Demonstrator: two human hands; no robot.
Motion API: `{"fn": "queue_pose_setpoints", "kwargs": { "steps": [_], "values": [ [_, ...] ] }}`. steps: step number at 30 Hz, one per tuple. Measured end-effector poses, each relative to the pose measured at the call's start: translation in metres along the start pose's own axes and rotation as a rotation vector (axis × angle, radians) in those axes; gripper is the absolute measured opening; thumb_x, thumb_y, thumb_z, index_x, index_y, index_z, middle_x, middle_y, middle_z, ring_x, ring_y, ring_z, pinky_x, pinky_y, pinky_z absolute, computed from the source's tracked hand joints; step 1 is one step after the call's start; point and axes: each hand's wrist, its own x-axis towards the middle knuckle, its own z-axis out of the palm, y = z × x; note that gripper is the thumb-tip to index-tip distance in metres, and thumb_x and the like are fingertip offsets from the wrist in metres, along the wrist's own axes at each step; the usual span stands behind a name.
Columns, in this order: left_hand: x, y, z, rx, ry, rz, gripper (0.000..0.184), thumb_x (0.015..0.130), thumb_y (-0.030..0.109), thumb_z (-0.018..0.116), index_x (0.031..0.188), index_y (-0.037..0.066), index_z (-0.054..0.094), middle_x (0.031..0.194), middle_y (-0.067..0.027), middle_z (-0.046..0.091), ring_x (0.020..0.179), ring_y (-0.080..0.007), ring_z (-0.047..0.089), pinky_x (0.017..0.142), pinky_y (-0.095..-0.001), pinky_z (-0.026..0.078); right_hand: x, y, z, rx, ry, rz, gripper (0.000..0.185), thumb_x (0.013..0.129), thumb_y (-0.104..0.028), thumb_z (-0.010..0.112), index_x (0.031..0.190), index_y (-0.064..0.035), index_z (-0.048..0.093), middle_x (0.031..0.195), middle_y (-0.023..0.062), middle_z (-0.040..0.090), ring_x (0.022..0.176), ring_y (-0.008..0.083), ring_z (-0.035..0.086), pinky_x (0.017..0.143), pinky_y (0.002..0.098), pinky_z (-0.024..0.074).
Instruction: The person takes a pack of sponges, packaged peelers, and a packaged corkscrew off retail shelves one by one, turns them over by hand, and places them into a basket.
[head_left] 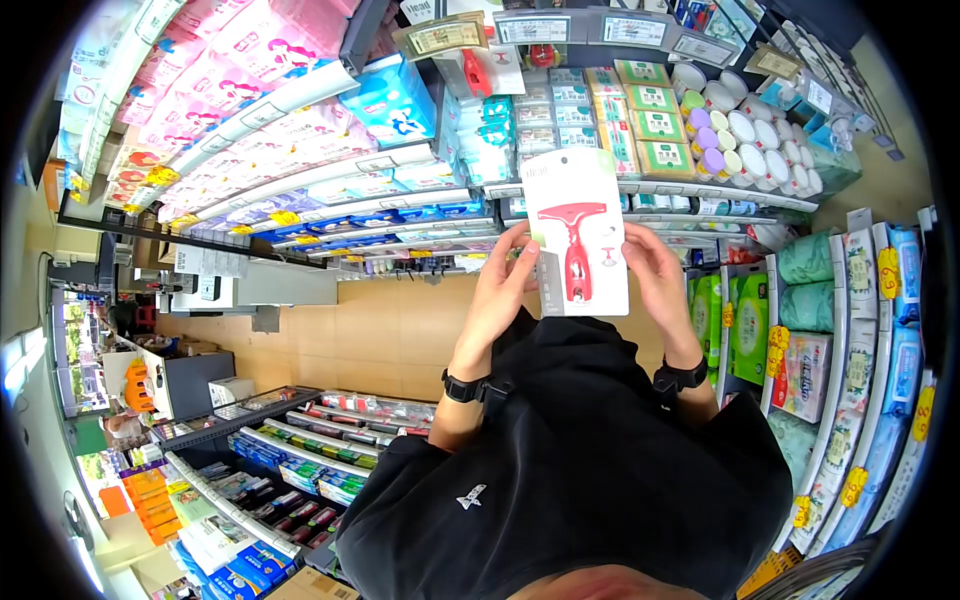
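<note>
Both hands hold a white card pack (603, 210) upright in front of my chest. On its face is a red T-shaped tool (577, 250) with a wide head and a thick handle; I cannot tell its exact kind. My left hand (503, 285) grips the card's left edge, thumb on the front. At the right edge, my right hand (655, 272) pinches the card with its fingers partly behind it. A similar red item (476, 72) on a card hangs at the shelf above.
Ahead are store shelves with pink packs (270, 40), a blue pack (395, 100), green-labelled boxes (660, 127) and lidded tubs (740, 127). Another shelf with green packs (748, 325) stands at my right. Behind the card runs a tan tiled floor (370, 320). A low rack (290, 460) is at the lower left.
</note>
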Motion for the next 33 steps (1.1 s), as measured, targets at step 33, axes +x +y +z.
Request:
{"fn": "queue_pose_setpoints", "kwargs": {
  "steps": [33],
  "values": [
    [-0.141,-0.028,0.074,-0.053,-0.024,0.068,0.024,0.097,0.006,0.062,0.120,0.001,0.059,0.097,0.0021,0.063,0.086,-0.0064,0.065,0.069,-0.0241,0.058,-0.181,-0.030,-0.058,0.067,0.092,-0.003,0.034,0.095,0.002,0.058,0.129,0.0026,0.057,0.102,0.0034,0.063,0.091,0.0060,0.060,0.079,0.0205,0.0483]
  ]
}}
